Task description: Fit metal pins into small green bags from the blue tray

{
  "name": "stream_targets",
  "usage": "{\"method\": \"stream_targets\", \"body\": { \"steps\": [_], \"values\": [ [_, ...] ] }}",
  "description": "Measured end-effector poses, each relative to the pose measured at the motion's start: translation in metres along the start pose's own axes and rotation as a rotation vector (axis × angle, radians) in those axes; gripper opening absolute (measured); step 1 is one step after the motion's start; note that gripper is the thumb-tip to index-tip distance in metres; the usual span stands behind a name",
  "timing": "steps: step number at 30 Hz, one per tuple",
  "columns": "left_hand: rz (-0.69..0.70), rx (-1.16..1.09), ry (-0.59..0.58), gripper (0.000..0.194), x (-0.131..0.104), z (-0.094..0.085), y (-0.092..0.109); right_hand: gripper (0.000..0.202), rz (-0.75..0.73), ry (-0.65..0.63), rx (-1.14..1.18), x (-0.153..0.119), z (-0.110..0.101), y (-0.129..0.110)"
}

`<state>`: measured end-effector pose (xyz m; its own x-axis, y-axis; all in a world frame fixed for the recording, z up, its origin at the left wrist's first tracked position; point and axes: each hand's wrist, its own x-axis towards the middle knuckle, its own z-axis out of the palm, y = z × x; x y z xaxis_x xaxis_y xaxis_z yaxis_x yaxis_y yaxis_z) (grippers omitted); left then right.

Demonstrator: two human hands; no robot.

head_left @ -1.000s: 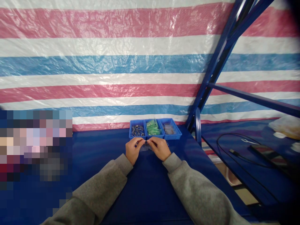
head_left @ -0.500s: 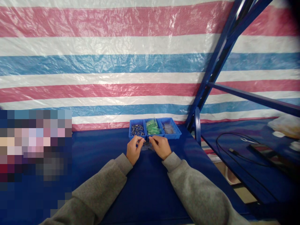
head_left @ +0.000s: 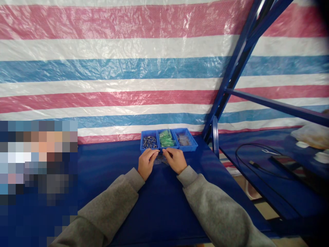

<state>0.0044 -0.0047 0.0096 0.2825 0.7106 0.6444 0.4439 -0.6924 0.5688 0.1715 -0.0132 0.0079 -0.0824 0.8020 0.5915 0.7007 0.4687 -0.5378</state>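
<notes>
My left hand (head_left: 147,164) is pinched closed in front of the left blue bin (head_left: 141,145), which holds small dark and metallic pieces (head_left: 149,141). Facing it across a narrow gap, my right hand (head_left: 176,160) is closed too, its fingertips near the middle bin. Whatever the fingers hold is too small to make out. Green packets (head_left: 166,138) fill the middle bin, and clear packets (head_left: 184,140) lie in the right blue bin (head_left: 191,148). Between my hands, some clear, thin items (head_left: 160,159) lie on the blue table (head_left: 159,206).
A blue metal frame (head_left: 223,92) rises at the right. Beyond it, a second blue surface bears a black cable (head_left: 259,168), a dark flat device (head_left: 289,166) and a plastic bag (head_left: 312,135). Striped sheeting (head_left: 115,68) hangs behind. The left side is pixelated.
The whole view has shifted slightly. Both hands stay in nearly the same place before the bins, with fingers still pinched. The blurred patch at left has changed colours.
</notes>
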Motion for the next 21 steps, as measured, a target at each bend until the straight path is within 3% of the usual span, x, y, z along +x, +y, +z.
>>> {"method": "stream_targets", "body": {
  "steps": [5,11,21],
  "values": [
    [-0.048,-0.026,0.010,0.021,0.000,0.002,-0.005,0.041,0.006,0.008,0.010,0.000,0.000,0.000],
    [-0.127,-0.071,0.077,0.019,-0.001,0.003,-0.005,0.026,-0.033,-0.008,0.137,0.001,-0.005,-0.009],
    [-0.170,-0.127,0.016,0.019,-0.003,0.002,-0.005,0.020,-0.046,-0.119,0.224,-0.002,0.000,-0.008]
  ]
}}
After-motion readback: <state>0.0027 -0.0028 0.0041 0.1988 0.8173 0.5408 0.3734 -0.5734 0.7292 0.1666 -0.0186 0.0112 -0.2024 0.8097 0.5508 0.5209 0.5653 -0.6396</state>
